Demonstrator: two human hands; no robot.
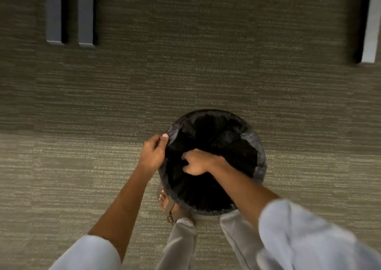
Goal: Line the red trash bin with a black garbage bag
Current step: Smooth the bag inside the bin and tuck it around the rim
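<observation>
A round trash bin stands on the carpet in front of my feet, and a black garbage bag (218, 133) covers its whole rim and inside, so none of its red shows. My left hand (153, 153) pinches the bag's edge at the left side of the rim, thumb on top. My right hand (196, 162) reaches into the opening with its fingers curled on a fold of the black plastic inside. The bag's far and right edges are folded over the rim and look greyish.
Striped grey-green carpet (185, 73) lies all around. Two dark furniture legs (70, 13) stand at the far left and a pale leg (370, 26) at the far right. My sandalled foot (168, 205) is against the bin's near side.
</observation>
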